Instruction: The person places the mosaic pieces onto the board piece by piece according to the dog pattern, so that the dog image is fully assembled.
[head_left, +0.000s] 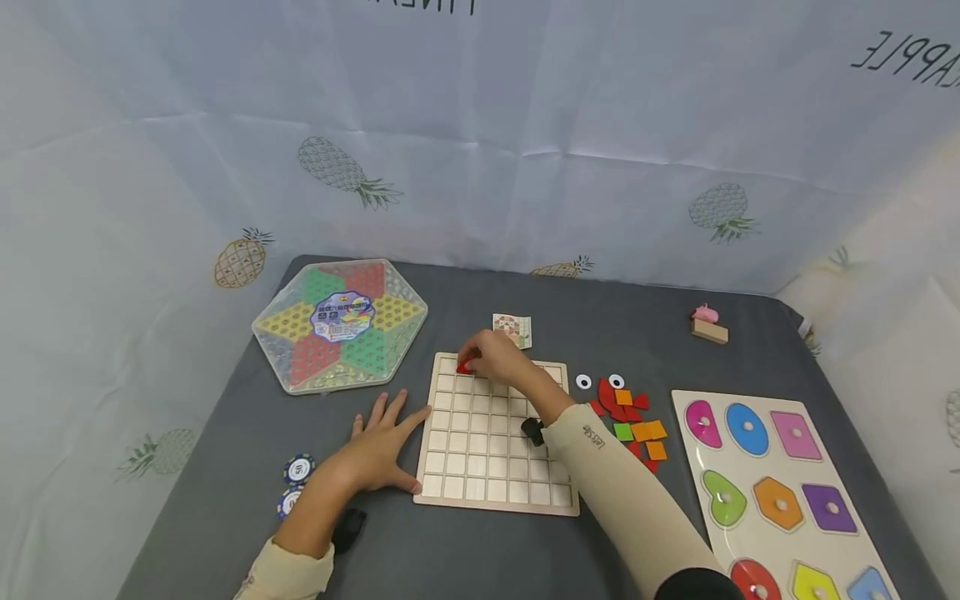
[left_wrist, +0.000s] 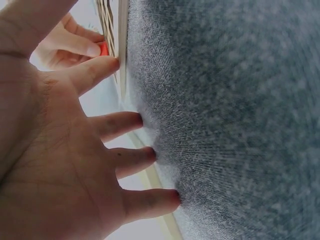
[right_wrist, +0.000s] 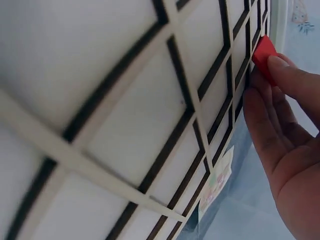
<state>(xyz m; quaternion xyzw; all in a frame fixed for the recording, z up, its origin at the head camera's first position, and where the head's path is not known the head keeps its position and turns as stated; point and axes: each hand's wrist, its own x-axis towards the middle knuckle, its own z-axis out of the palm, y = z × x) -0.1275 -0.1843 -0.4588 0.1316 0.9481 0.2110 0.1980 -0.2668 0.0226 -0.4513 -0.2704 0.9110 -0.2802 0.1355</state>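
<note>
A wooden grid board (head_left: 465, 467) with square cells lies in the middle of the table. My right hand (head_left: 491, 357) reaches over its far edge and pinches a small red piece (head_left: 465, 367) at the far left cells. The right wrist view shows the same red piece (right_wrist: 265, 59) between thumb and fingers, touching the grid. My left hand (head_left: 378, 450) is spread beside the board's left edge. Its thumb and index fingertip touch that edge, and the other fingertips (left_wrist: 170, 199) rest on the cloth.
Right of the board lie loose red, orange and green pieces (head_left: 645, 431) and two white rings (head_left: 583, 382). Farther right is a knobbed shape board (head_left: 686, 417). A hexagonal game box (head_left: 342, 325), a pattern card (head_left: 522, 332), poker chips (head_left: 298, 468) and a wooden block (head_left: 709, 331) surround it.
</note>
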